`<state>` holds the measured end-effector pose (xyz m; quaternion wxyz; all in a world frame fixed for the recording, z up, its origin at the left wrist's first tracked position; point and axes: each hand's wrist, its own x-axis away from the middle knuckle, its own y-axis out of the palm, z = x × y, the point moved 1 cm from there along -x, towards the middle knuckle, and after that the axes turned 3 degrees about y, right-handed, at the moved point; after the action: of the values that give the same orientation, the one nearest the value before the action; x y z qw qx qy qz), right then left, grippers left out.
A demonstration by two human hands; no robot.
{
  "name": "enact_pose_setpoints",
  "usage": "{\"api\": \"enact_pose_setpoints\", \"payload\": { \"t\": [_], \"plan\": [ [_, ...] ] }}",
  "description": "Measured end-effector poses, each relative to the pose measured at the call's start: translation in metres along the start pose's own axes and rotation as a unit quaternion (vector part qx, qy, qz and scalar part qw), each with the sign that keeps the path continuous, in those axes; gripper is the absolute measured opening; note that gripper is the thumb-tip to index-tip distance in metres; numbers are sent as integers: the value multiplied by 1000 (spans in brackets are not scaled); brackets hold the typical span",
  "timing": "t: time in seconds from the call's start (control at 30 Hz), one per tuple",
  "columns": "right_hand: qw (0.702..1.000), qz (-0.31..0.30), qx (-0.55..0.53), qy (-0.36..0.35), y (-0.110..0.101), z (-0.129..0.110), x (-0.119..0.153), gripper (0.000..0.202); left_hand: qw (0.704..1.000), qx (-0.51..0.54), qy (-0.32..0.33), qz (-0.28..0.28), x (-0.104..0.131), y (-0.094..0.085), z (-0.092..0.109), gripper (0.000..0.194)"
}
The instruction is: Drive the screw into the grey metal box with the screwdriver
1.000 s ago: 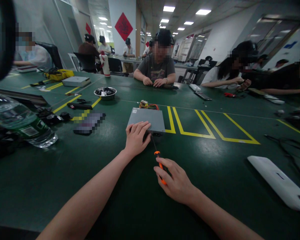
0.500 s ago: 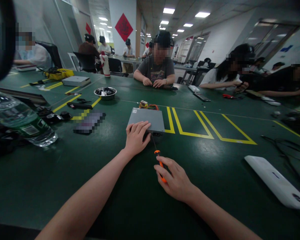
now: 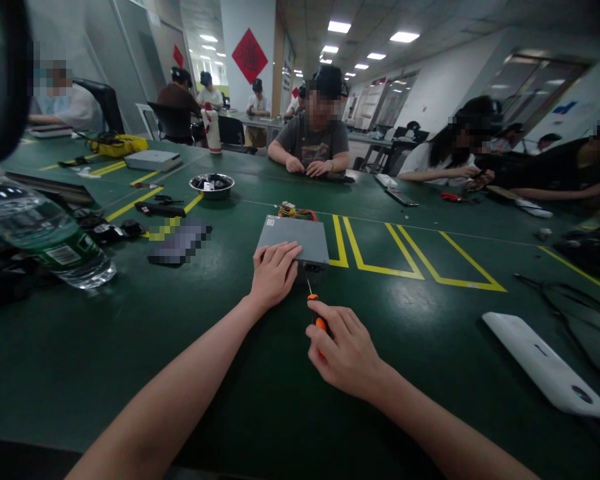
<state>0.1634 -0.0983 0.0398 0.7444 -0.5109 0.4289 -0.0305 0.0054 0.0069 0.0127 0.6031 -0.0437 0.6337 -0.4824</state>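
A grey computer power supply unit (image 3: 300, 233) lies on the green table, with bundled coloured cables (image 3: 296, 211) at its far side. My left hand (image 3: 276, 270) grips its near left corner, fingers across the top and thumb down by the front face. In my right hand (image 3: 345, 343) is a screwdriver (image 3: 320, 323) with an orange and black handle, pinched between thumb and fingers. Its thin shaft points up to the near face of the unit, below the top edge. Whether the tip sits in a screw is too small to tell.
To the left are a water bottle (image 3: 50, 233), a blurred-out phone-like object (image 3: 180, 241) and a metal bowl (image 3: 211, 187) of small dark parts. A white elongated device (image 3: 545, 363) and black cables (image 3: 570, 307) lie right. Across the table sits a person (image 3: 313, 137).
My right hand has shifted slightly up the screwdriver, and its fingers now cover more of the handle. My left hand and the power supply unit stay in place.
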Motion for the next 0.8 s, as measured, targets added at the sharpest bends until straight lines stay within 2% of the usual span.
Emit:
{"api": "enact_pose_setpoints", "payload": {
  "t": [0.13, 0.23, 0.33, 0.43, 0.53, 0.63, 0.8],
  "plan": [
    [1000, 10, 6, -5, 5, -1, 1, 9, 1000, -3, 1, -2, 0, 0, 0, 32],
    [999, 18, 33, -10, 4, 2, 0, 16, 1000, -6, 0, -5, 0, -1, 1, 32],
    [996, 23, 70, 45, -7, 5, -5, 27, 1000, -8, -4, -6, 0, -1, 1, 32],
    [991, 14, 85, 97, -16, 5, -11, 24, 1000, -9, -7, -6, -1, -1, 2, 32],
    [993, -13, 94, 68, -17, -1, -12, 14, 1000, -10, -7, -8, -1, -2, 2, 31],
    [991, -60, 109, 47, -11, -7, -9, 15, 1000, -10, -8, -7, -1, -1, 3, 31],
    [994, -35, 89, 55, -8, -6, -8, 15, 1000, -7, -7, -5, 0, -1, 2, 31]
  ]
}}
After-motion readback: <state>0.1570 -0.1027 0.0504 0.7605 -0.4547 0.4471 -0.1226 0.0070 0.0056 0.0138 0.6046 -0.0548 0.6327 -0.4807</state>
